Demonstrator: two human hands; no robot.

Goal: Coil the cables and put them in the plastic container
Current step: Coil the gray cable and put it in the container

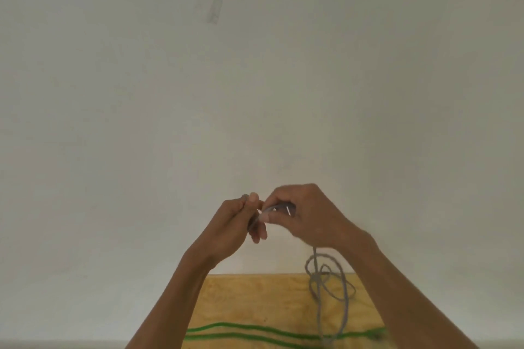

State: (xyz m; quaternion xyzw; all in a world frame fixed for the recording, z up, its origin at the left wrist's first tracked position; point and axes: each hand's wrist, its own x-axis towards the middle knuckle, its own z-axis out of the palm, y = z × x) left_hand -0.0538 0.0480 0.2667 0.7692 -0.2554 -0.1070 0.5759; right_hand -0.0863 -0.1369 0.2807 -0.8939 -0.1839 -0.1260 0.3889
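STEP: coiling, seemingly early | GRIP: left hand [236, 224] and right hand [297, 215] both pinch thin grey braided cable [330, 286], raised before white wall [255, 79] | CABLE: rest hangs in loose loops over yellowish chipboard desk [255, 297]; green cable [255, 331] lies there | NEXT: likely wind another loop, keeping it tidy; plastic container unseen

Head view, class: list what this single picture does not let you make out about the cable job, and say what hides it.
- Plastic container: not in view at all.
- Gray cable: the part held between the left hand and right hand is covered by fingers; its lower end runs off the bottom edge.
- Green cable: both ends hidden by the forearms.
- Wooden table: mostly cut off below.
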